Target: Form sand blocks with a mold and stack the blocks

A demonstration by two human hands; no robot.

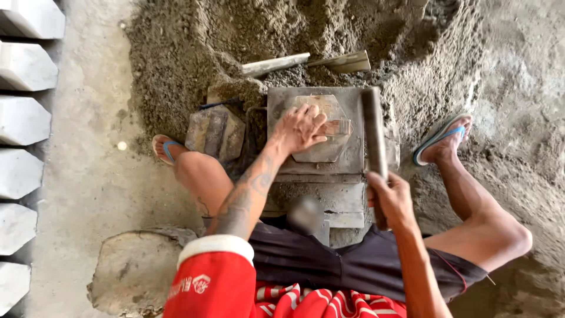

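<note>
I sit over a grey metal mould plate (353, 103) with a hexagonal insert (321, 150) in its middle. My left hand (301, 126) lies on the hexagon and grips a small brush (338, 127) with pale bristles. My right hand (391, 199) is closed around the near end of a long dark metal bar (373, 126) that runs along the plate's right side. The plate rests on a worn block (341, 203) between my knees.
A large heap of damp grey sand mix (235, 35) lies behind the plate, with a shovel (306, 62) half buried in it. A spare hexagonal mould (215, 132) sits to the left. Finished grey hexagonal blocks (23, 118) line the left edge. My feet wear blue sandals (438, 138).
</note>
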